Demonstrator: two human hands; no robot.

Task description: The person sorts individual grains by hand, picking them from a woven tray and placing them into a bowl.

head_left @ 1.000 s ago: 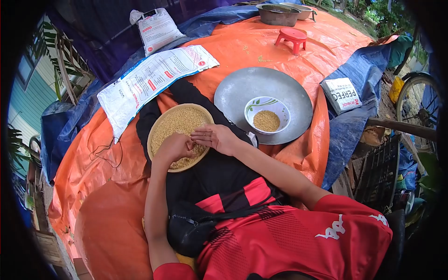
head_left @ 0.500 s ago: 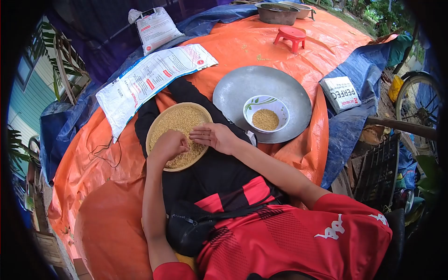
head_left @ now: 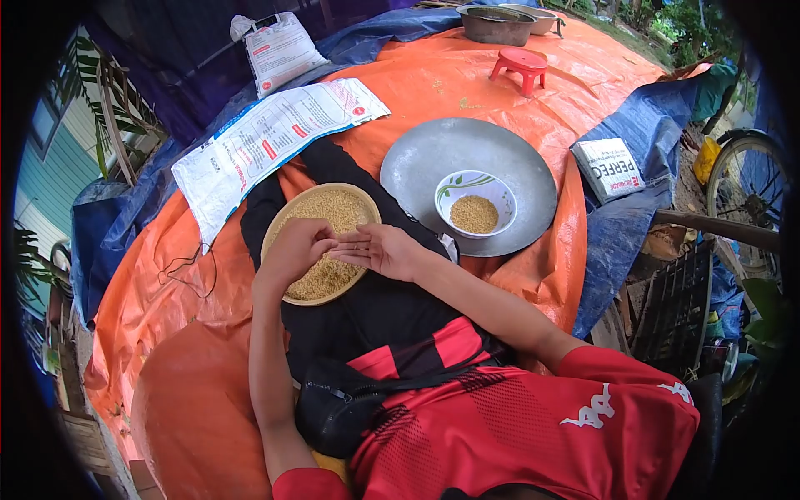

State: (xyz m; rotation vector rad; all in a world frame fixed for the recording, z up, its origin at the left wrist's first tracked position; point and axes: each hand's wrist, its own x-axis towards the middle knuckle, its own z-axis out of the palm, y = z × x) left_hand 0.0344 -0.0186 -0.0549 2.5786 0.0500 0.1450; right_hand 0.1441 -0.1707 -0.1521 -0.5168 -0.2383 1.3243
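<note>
A round tan basket [head_left: 361, 200] filled with golden, unhusked-looking grain [head_left: 329, 275] rests on my black-trousered lap. My left hand [head_left: 298, 247] hangs over the grain, thumb and fingertips pinched together; whatever they hold is too small to make out. Beside it, my right hand [head_left: 385, 250] is turned palm up with its fingers stretched out, their tips reaching the left fingertips. A ring shows on one right finger. To the right, a white bowl [head_left: 506, 198] with green leaf patterns contains more grain and stands on a wide grey metal tray [head_left: 417, 158].
Orange tarpaulin [head_left: 417, 75] covers the ground, edged by blue sheeting [head_left: 633, 125]. An opened white sack [head_left: 267, 137] lies beyond my legs, with a fuller sack [head_left: 282, 52] behind. A red stool [head_left: 521, 63], metal basin [head_left: 496, 27], folded sack [head_left: 607, 168] and bicycle wheel [head_left: 746, 196] surround the area.
My left hand has lifted slightly up from the grain, its pinched fingers now meeting my right fingertips. The right hand has turned more palm up. Basket and bowl stay in place.
</note>
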